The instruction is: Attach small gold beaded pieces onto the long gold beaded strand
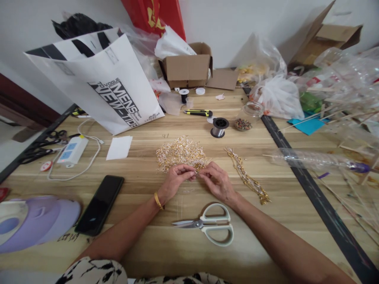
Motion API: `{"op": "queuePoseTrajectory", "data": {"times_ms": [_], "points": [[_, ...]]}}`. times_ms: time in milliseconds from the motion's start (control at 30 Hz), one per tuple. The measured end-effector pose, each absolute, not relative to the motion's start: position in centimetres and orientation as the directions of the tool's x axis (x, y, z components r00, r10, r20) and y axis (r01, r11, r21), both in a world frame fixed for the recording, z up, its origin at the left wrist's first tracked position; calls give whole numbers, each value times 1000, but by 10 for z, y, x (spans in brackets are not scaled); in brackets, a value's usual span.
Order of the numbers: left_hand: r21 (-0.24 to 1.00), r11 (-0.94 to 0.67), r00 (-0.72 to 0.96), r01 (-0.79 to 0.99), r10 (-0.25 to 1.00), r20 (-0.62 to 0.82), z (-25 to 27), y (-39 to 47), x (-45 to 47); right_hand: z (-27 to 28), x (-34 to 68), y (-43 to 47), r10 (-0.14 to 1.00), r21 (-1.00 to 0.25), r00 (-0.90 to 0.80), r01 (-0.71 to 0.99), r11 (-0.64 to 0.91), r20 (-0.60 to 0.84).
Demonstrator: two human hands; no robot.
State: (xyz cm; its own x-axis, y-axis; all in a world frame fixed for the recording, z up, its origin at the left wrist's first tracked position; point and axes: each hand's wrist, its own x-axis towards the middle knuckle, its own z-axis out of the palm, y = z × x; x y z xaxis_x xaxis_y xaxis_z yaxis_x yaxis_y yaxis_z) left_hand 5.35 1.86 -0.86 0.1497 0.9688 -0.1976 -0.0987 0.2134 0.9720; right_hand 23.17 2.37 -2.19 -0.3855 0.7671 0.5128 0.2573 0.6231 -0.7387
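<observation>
My left hand (174, 179) and my right hand (216, 180) meet fingertip to fingertip at the near edge of a pile of small gold and silver beads (180, 152). Both are closed in a pinch; whatever sits between the fingertips is too small to make out. Under them, a short row of tiny clear beads (187, 191) lies on the wooden table (142, 205), with faint thread-like lines running toward me. White-handled scissors (217, 225) lie nearer me, blades pointing left. Right of my right hand is a bundle of gold and silver beaded strands (248, 177).
Behind the pile stand a wire spool (219, 127), a jar of mixed beads (247, 117) and a yellow-black cutter (197, 113). A phone (100, 205) and a power strip (72, 150) lie left. A large paper bag (97, 83) stands at back left; plastic bags (276, 96) crowd the right.
</observation>
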Motion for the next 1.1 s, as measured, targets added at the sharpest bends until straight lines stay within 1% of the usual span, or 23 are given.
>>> {"op": "queuePoseTrajectory", "data": {"times_ms": [367,1100], "points": [[970,218,153,-110,968,-200,-9,19,53,-20,232,23,779,-750,-390,265,606,492],[970,215,157,-114,968,-196,-10,19,53,-20,232,24,778,-746,-380,266,610,501]]}}
